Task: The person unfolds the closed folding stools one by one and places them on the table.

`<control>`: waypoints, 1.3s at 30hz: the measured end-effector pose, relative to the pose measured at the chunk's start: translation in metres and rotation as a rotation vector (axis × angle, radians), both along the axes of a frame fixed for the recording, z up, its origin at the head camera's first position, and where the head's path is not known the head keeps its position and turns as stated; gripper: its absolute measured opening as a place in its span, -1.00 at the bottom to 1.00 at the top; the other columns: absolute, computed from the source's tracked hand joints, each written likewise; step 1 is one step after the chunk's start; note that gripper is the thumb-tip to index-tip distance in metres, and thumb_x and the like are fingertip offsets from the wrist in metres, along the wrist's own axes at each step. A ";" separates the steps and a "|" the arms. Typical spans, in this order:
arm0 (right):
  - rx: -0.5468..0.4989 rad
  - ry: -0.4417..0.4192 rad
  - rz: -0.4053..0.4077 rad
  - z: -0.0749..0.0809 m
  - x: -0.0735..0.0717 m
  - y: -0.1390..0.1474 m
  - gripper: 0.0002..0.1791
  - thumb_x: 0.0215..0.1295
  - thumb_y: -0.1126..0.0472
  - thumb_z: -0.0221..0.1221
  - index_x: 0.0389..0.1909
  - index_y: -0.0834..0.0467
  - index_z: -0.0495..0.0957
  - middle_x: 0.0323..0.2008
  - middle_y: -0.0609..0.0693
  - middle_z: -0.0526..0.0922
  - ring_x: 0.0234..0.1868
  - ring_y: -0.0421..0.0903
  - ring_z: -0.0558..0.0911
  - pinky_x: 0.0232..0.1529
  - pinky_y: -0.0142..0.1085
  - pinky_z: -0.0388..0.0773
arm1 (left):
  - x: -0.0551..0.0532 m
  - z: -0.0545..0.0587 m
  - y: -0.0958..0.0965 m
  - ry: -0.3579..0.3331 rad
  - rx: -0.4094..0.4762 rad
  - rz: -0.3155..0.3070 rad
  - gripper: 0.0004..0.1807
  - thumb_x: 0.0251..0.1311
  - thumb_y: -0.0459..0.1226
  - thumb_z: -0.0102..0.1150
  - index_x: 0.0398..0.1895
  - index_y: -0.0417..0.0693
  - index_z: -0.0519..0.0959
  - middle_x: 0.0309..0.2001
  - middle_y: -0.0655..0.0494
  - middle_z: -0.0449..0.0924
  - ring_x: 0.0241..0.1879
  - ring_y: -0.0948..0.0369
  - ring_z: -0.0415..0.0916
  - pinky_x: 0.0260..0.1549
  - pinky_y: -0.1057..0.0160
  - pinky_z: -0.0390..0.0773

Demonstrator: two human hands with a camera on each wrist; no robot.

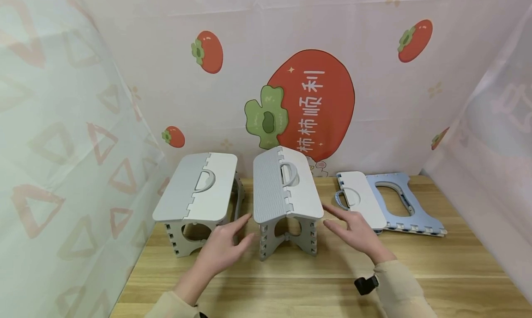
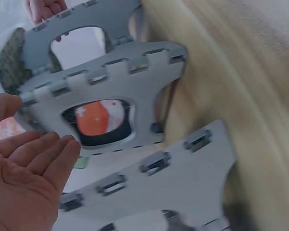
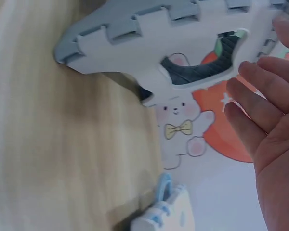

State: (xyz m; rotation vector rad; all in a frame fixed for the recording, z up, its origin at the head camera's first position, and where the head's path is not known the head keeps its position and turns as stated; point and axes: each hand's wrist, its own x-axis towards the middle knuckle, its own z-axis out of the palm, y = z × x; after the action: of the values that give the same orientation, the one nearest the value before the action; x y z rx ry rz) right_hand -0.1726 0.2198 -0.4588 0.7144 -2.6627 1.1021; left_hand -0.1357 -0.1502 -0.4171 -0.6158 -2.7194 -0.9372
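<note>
In the left wrist view, the left hand (image 2: 29,178) and leftmost stool (image 2: 192,175) are cropped by the bottom edge. In the right wrist view, the middle stool (image 3: 144,55) (slightly blurred) is cut off above.

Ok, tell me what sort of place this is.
Probably a makeshift work or filming booth: fruit-printed sheets wall it on three sides, a wood-grain surface lies between them, and folding stools sit on it.
</note>
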 end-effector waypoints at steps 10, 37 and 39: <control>0.053 0.174 0.033 0.034 -0.006 0.006 -0.36 0.41 0.18 0.27 0.49 0.05 0.38 0.37 0.01 0.54 0.21 0.01 0.65 0.14 0.06 0.62 | -0.002 0.036 0.008 0.369 -0.046 -0.135 -0.42 0.23 -0.21 0.39 0.28 -0.30 0.55 0.19 -0.13 0.65 0.10 0.00 0.67 0.03 0.07 0.70; 0.205 0.061 0.254 0.084 -0.035 -0.047 -0.13 0.47 -0.11 0.20 0.65 0.01 0.02 0.65 -0.17 -0.07 0.63 -0.10 -0.01 0.54 0.04 0.18 | -0.049 0.058 0.053 -0.022 -0.332 -0.173 -0.14 0.41 0.27 0.01 0.60 0.00 0.21 0.60 0.10 0.11 0.58 0.01 0.04 0.49 -0.07 0.23; 0.208 0.057 0.255 0.082 -0.035 -0.049 -0.14 0.48 -0.10 0.19 0.64 0.01 0.02 0.65 -0.16 -0.08 0.64 -0.10 -0.03 0.53 0.04 0.18 | -0.049 0.057 0.054 -0.048 -0.334 -0.168 -0.14 0.41 0.29 -0.01 0.61 0.04 0.19 0.61 0.14 0.08 0.59 0.03 0.03 0.45 -0.09 0.29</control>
State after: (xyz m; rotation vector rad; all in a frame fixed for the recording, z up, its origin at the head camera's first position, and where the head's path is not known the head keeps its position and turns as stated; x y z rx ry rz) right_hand -0.2080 0.1705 -0.3771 1.1330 -2.7185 0.8468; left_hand -0.1844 -0.0964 -0.3597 -0.9031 -2.9289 -0.5344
